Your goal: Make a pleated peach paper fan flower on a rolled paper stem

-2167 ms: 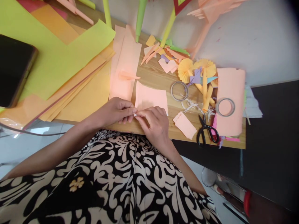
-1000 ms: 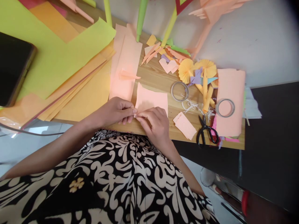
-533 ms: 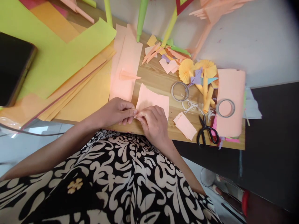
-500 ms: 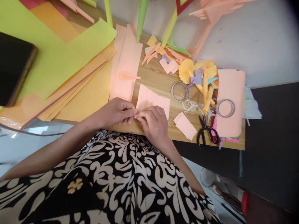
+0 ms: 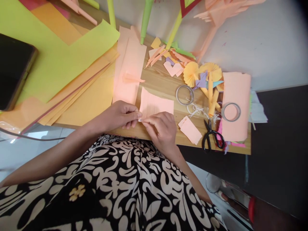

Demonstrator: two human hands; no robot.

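Observation:
A squarish sheet of pink paper (image 5: 157, 103) lies in front of me, its near side hidden behind my fingers. My left hand (image 5: 127, 115) pinches the near left corner of this paper between thumb and forefinger, where a small pale bit shows. Right beside it, the thumb and forefinger of my right hand (image 5: 161, 127) are closed along the paper's near edge, the other fingers curled. Longer pink paper strips (image 5: 127, 61) lie beyond my left hand, with a small folded pink piece (image 5: 132, 78) on top. To the right is a small stack of pink rectangles (image 5: 190, 130).
Black scissors (image 5: 209, 136) and a tape roll (image 5: 184, 95) lie to the right, near white thread (image 5: 196, 110). Another tape roll (image 5: 231, 112) rests on folded pink paper (image 5: 237, 86). Yellow paper fans (image 5: 192, 73) stand behind. Large coloured sheets (image 5: 60, 61) and a phone (image 5: 14, 70) are left.
My right hand has shifted slightly right and toward me, its fingers more stretched along the paper's edge. My left hand keeps its pinch in nearly the same place.

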